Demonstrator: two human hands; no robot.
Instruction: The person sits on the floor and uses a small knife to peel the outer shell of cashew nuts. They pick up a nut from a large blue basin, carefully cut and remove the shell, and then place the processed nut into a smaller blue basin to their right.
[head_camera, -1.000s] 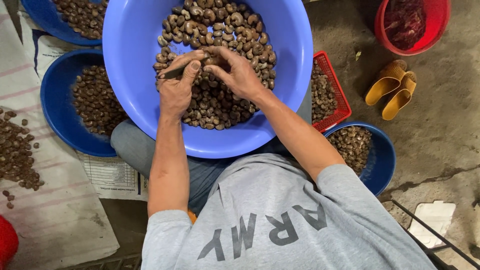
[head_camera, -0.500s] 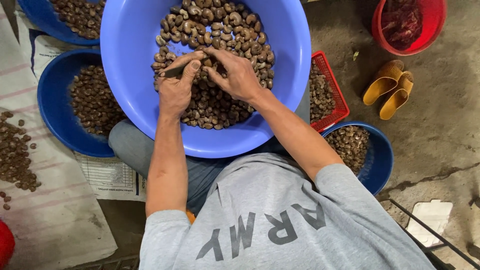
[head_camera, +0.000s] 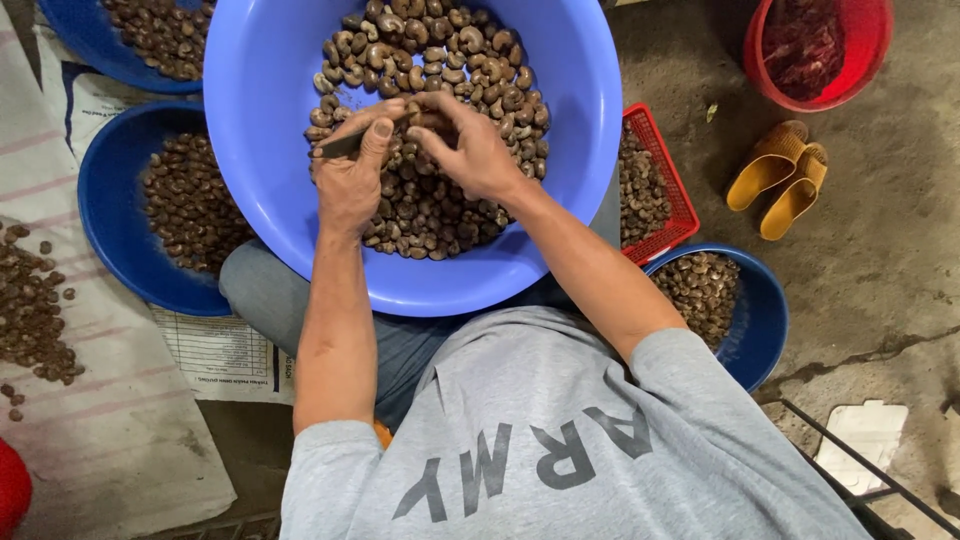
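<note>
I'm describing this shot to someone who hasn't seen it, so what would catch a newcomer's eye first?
First, the big light blue basin at the top centre, heaped with brown nuts, resting on the person's lap. Over the heap, the left hand grips a thin dark tool while the right hand pinches a nut against it. Next come the yellow sandals on the concrete floor and the red bowl at the upper right.

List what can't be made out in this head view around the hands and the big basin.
- Nut between the fingers: hidden by the right hand and left hand.
- Thin dark tool: mostly covered by the left hand, kind unclear.
- Large blue basin: far rim cut off by the top edge.
- Red crate: partly behind the basin and the forearm.
- Red bowl: dark reddish contents too blurred to identify.
</note>
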